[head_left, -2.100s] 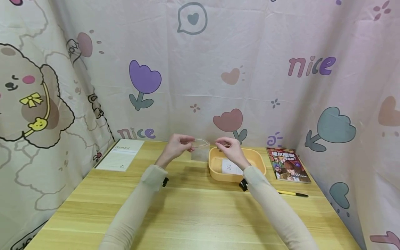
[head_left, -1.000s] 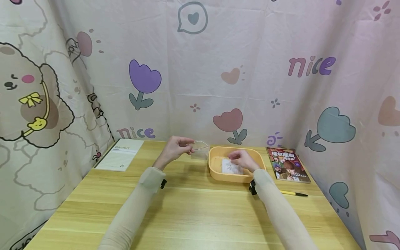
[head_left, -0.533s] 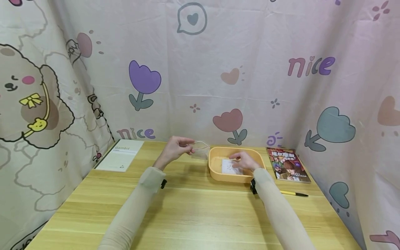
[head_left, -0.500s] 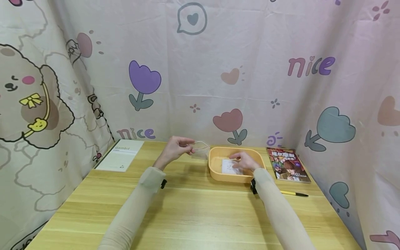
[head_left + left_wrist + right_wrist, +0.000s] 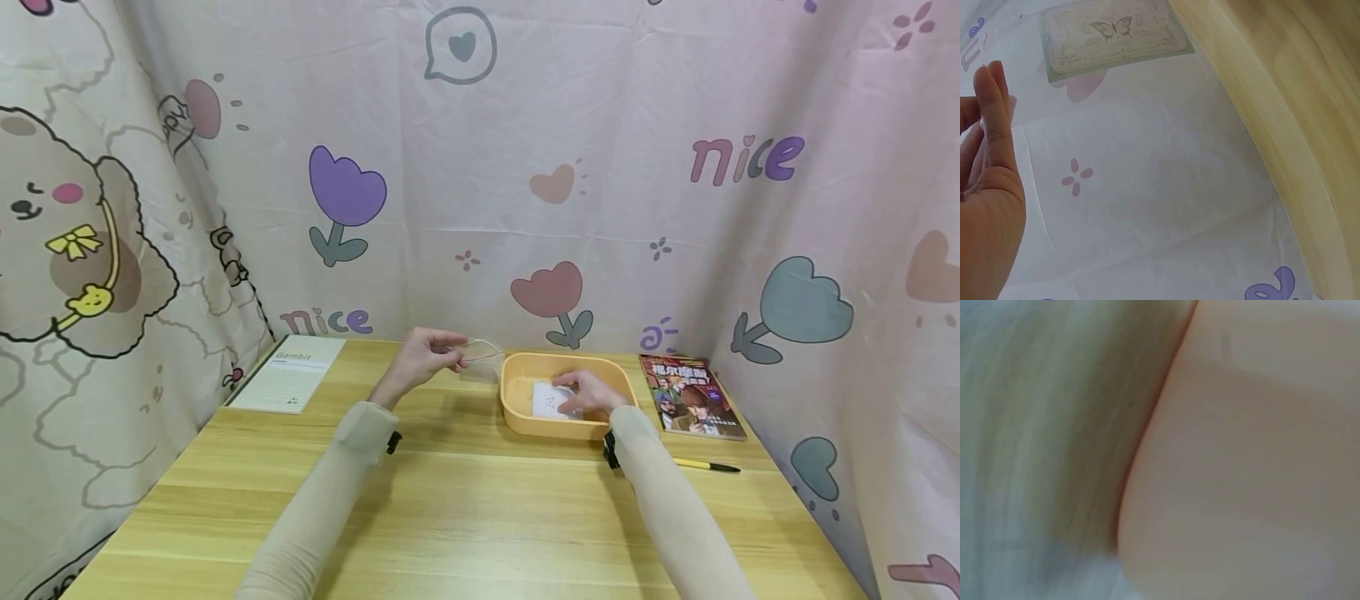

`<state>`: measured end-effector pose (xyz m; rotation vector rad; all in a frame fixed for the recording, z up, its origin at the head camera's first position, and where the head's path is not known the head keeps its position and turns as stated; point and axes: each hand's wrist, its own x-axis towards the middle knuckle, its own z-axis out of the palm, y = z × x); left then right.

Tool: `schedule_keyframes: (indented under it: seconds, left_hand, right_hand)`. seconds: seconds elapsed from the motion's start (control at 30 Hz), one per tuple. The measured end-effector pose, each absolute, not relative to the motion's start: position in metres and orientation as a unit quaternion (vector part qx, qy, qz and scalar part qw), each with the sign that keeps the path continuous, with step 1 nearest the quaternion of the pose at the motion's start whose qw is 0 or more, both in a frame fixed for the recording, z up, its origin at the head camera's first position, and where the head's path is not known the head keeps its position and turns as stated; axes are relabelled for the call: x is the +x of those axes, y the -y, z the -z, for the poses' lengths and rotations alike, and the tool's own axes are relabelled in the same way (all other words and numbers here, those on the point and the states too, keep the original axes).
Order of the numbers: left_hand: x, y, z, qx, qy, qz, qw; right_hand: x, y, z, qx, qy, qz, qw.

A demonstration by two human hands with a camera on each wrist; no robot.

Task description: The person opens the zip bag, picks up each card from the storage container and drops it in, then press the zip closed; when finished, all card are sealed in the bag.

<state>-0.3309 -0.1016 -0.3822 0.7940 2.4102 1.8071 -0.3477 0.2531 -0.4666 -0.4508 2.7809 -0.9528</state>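
At the back of the table, my left hand (image 5: 423, 358) pinches the edge of a small clear plastic bag (image 5: 478, 371). Its thin mouth gapes toward the right, and the bag hangs just left of a yellow plastic box (image 5: 513, 423). My right hand (image 5: 592, 392) is down in that box, fingers curled over white printed paper (image 5: 546, 401) with index finger and thumb at opposite edges. In the left wrist view my left fingers (image 5: 994, 119) are held close together. A blurred right palm (image 5: 1247, 462) fills much of the right wrist view.
A white notepad (image 5: 292, 371) lies at the back left of the wooden table (image 5: 465, 517). To the box's right are a colourful magazine (image 5: 693, 396) and a yellow-black pen (image 5: 708, 465). The left wrist view includes a pale butterfly-print rectangle (image 5: 1116, 37) before the patterned curtain (image 5: 1166, 175).
My right hand has left the bag's mouth and come down right into the box, where its fingers have shifted on the paper. My left hand keeps the bag nearly still.
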Motion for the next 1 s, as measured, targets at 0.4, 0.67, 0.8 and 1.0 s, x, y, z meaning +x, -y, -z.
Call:
schedule_keyframes:
  seconds: [0.4, 0.67, 0.8, 1.0]
  left_hand:
    - [-0.3287, 0.1000, 0.3820, 0.255, -0.775, -0.579, 0.012]
    - [-0.3288, 0.0991, 0.3832, 0.256, -0.778, -0.574, 0.008]
    - [-0.3292, 0.0991, 0.3843, 0.259, -0.778, -0.572, 0.007]
    - [-0.3288, 0.0991, 0.3834, 0.257, -0.781, -0.570, 0.003]
  right_hand:
    - [-0.3494, -0.2510, 0.4690, -0.154, -0.929, 0.331, 0.065]
    - [-0.3496, -0.2517, 0.4688, -0.158, -0.930, 0.326, 0.058]
    - [-0.3486, -0.2532, 0.4689, -0.150, -0.929, 0.330, 0.070]
    - [-0.3465, -0.2534, 0.4698, -0.137, -0.925, 0.347, 0.069]
